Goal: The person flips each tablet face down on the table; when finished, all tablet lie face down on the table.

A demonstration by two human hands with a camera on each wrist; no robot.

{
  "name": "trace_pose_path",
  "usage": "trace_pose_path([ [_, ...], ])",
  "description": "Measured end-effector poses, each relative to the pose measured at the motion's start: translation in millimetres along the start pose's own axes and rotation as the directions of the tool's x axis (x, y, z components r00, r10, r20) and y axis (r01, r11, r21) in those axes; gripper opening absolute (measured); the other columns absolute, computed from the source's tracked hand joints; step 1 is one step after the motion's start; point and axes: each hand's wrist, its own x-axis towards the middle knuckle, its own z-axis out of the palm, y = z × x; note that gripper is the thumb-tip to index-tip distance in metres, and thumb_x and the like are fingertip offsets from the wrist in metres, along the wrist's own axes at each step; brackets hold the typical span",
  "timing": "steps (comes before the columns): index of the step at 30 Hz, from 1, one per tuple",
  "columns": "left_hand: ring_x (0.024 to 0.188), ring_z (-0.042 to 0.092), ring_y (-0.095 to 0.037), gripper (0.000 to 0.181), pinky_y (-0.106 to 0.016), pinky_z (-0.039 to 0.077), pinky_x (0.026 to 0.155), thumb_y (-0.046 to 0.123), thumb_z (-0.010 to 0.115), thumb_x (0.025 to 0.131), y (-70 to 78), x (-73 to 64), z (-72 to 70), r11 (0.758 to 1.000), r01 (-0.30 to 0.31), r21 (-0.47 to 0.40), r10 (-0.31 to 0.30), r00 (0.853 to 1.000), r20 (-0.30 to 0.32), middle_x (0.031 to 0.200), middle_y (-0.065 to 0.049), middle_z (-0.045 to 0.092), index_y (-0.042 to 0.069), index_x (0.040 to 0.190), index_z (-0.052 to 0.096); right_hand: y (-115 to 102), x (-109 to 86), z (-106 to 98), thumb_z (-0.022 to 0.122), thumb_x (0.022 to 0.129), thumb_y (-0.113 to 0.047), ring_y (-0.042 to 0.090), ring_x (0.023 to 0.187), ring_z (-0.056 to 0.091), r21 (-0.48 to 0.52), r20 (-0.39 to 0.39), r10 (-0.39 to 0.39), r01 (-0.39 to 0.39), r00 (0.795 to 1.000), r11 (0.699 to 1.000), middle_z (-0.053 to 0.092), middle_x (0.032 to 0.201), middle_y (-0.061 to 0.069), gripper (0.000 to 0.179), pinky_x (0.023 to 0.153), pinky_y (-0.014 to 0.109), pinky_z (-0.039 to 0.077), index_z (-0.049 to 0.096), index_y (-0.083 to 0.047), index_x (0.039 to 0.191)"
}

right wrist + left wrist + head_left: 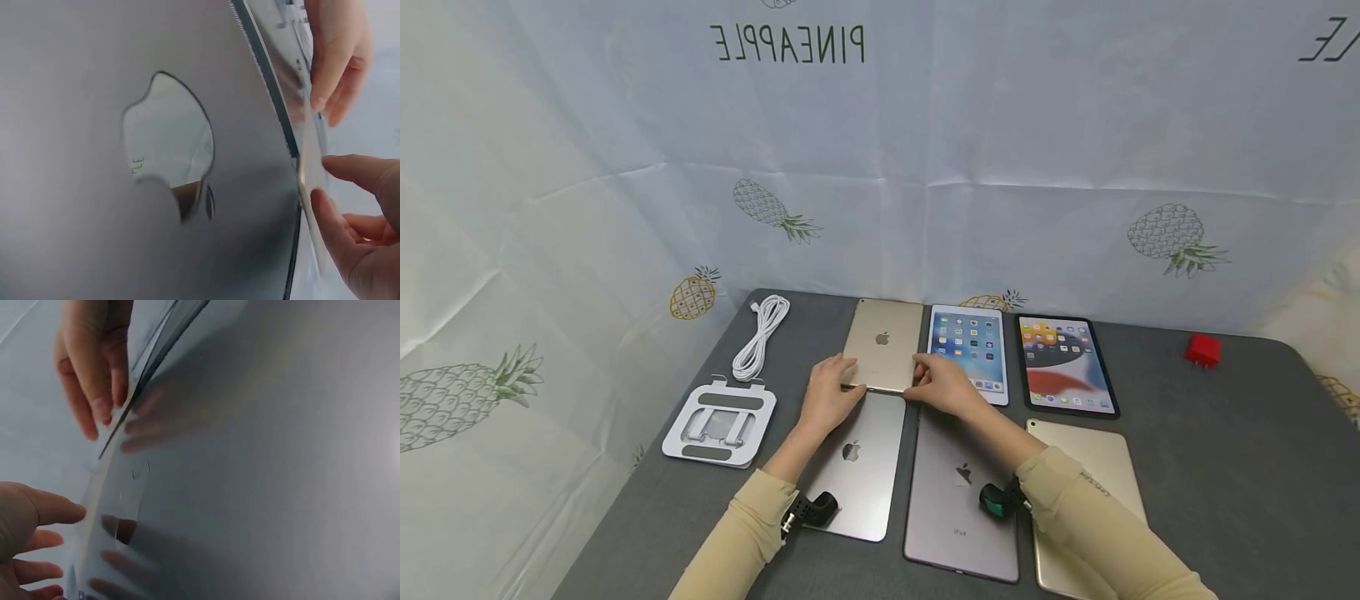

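Observation:
A gold tablet (pixel 882 346), its back with an apple logo facing up, lies at the back of the table between both hands. My left hand (pixel 829 395) grips its near left corner, thumb at the lower edge and fingers along the left side. At the near right corner my right hand (pixel 946 383) pinches it between thumb and curled fingers. Just below that edge lies a silver tablet (pixel 861 467), back up, partly under the left wrist. A grey tablet (pixel 958 533), also back up, sits under the right forearm; its logo (pixel 169 131) fills the right wrist view.
Right of the gold tablet are a white tablet (pixel 967 350) and a black-framed tablet (pixel 1066 362), screens lit. Another gold tablet (pixel 1090 454) lies partly under the right sleeve. On the left are a coiled white cable (pixel 760 337) and a folded stand (pixel 721 423); far right, a red plug adapter (pixel 1203 349).

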Motion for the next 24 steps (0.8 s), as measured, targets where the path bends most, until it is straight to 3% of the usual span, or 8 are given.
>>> trace_pose_path([
  [2, 0.131, 0.041, -0.044, 0.047, -0.057, 0.034, 0.106, 0.013, 0.075, 0.084, 5.5, 0.8, 1.3, 0.999, -0.036, -0.007, 0.036, 0.999, -0.001, 0.137, -0.027, 0.05, -0.002, 0.126, 0.062, 1.9, -3.9, -5.8, 0.08, 0.079, -0.012, 0.017, 0.079, 0.062, 0.03, -0.022, 0.006, -0.005, 1.0, 1.0, 0.063, 0.1, 0.01, 0.065, 0.063, 0.029, 0.049, 0.052, 0.009, 0.134],
  [6, 0.132, 0.041, -0.041, 0.049, -0.059, 0.031, 0.107, 0.018, 0.073, 0.086, 19.6, 3.1, 4.2, 0.994, -0.055, -0.093, 0.056, 0.998, 0.015, 0.141, -0.022, 0.049, 0.002, 0.131, 0.06, 3.7, -11.8, -20.2, 0.078, 0.082, -0.015, 0.026, 0.096, 0.063, 0.067, -0.07, 0.003, 0.002, 0.998, 0.998, 0.062, 0.114, 0.016, 0.064, 0.074, 0.039, 0.052, 0.051, 0.004, 0.137],
  [15, 0.131, 0.047, -0.029, 0.054, -0.042, 0.043, 0.104, 0.02, 0.073, 0.088, 54.5, 5.8, 15.0, 0.947, 0.009, -0.322, 0.036, 0.99, 0.133, 0.141, -0.01, 0.053, 0.009, 0.137, 0.056, 14.5, -35.5, -50.6, 0.076, 0.085, -0.021, 0.034, 0.115, 0.056, 0.136, -0.123, 0.049, -0.032, 0.991, 0.99, 0.054, 0.134, 0.018, 0.067, 0.088, 0.048, 0.052, 0.047, -0.005, 0.143],
  [21, 0.131, 0.047, -0.03, 0.055, -0.04, 0.041, 0.105, 0.018, 0.071, 0.089, 68.2, 5.4, 28.3, 0.904, 0.073, -0.422, 0.02, 0.977, 0.212, 0.142, -0.013, 0.051, 0.005, 0.139, 0.053, 30.6, -50.5, -61.3, 0.077, 0.084, -0.018, 0.04, 0.12, 0.051, 0.175, -0.158, 0.077, -0.049, 0.984, 0.983, 0.051, 0.136, 0.022, 0.069, 0.098, 0.052, 0.045, 0.046, -0.001, 0.143],
  [24, 0.13, 0.048, -0.031, 0.058, -0.041, 0.041, 0.105, 0.018, 0.072, 0.088, 73.1, 4.2, 34.4, 0.896, 0.092, -0.434, 0.021, 0.968, 0.25, 0.141, -0.016, 0.051, 0.003, 0.14, 0.051, 39.1, -59.0, -64.7, 0.076, 0.084, -0.017, 0.043, 0.121, 0.05, 0.157, -0.164, 0.107, -0.081, 0.981, 0.984, 0.049, 0.137, 0.025, 0.071, 0.099, 0.053, 0.044, 0.043, 0.002, 0.143],
])
